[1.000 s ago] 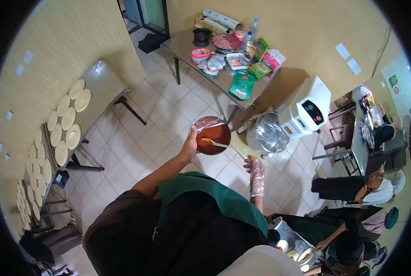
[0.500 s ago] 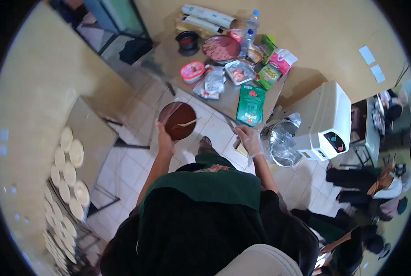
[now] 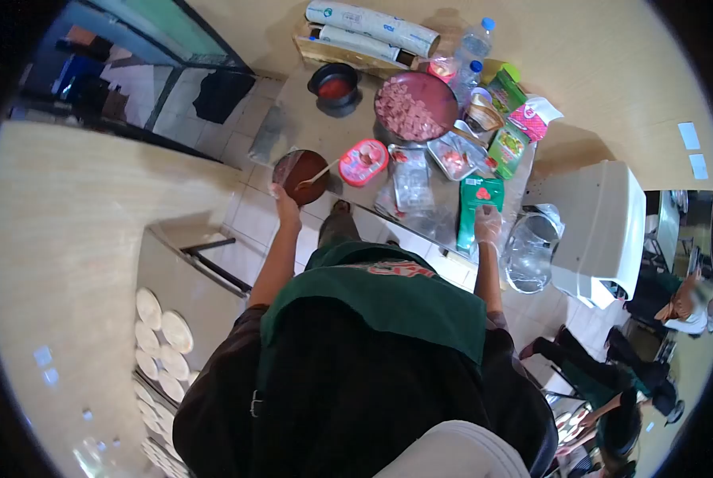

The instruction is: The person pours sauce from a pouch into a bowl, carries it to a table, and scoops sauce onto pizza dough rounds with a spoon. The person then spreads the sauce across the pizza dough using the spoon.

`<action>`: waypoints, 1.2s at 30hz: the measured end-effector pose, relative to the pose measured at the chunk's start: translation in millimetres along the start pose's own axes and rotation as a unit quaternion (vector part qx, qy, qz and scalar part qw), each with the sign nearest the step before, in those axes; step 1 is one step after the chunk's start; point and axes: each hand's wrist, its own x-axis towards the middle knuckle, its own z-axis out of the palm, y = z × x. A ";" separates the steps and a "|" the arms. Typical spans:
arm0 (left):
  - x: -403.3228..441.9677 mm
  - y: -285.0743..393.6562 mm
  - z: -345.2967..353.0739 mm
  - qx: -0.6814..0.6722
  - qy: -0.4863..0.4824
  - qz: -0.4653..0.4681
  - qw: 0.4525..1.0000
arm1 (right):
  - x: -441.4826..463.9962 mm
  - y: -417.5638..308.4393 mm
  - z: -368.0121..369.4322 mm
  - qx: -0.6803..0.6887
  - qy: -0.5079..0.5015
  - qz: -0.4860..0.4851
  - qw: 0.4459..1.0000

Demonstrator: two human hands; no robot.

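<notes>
Table (image 3: 356, 123): nearer than a second ago; its goods now within reach.
Sauce bowl (image 3: 294, 166): now at table's near edge, held up.
Green pouch (image 3: 479, 191): under gloved right hand (image 3: 488, 225); pinched or not, cannot tell.
Left hand (image 3: 286, 205): grips bowl; fingers mostly hidden.
Spoon (image 3: 321, 172): leans in bowl.

The print on the green pouch (image 3: 474, 201) and apron (image 3: 372, 301) is unreadable.

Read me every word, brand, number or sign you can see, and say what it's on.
None can be read for sure.
Green pouch: print too blurred.
Long roll: lettering too small.
Pink pack: too small.
Green box: too blurred.
Green apron: lettering foreshortened and blurred.
</notes>
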 end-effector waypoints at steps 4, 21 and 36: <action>112.7 -19.8 8.5 0.088 -0.096 0.044 0.991 | -51.8 -93.6 4.8 0.016 -0.058 -0.008 0.998; 210.4 89.7 79.7 0.373 -0.036 0.342 0.862 | -51.1 -331.8 134.2 -0.046 -0.067 -0.315 0.946; 284.0 112.4 174.9 0.106 -0.304 -0.049 0.946 | -67.5 -351.8 186.0 -0.218 -0.123 -0.264 0.931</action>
